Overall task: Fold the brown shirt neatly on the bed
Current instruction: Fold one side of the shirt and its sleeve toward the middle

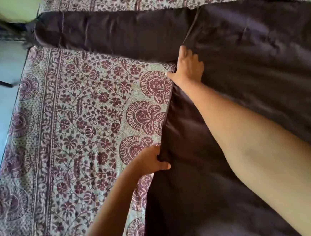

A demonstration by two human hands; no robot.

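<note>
Fingers of my left hand [154, 160] pinch the side edge of the brown shirt [249, 73], which lies spread on the patterned bedspread [67, 124]. My right hand [188, 66] presses down, fingers straight, beside the sleeve seam.

The brown shirt [240, 74] under the right grip [188, 66] is smooth, satiny cloth with a soft sheen, lightly creased. Its edge in the left grip [154, 160] looks thin and sleek. Left of both grips, the bed cover [67, 124] is matt printed cloth.
</note>
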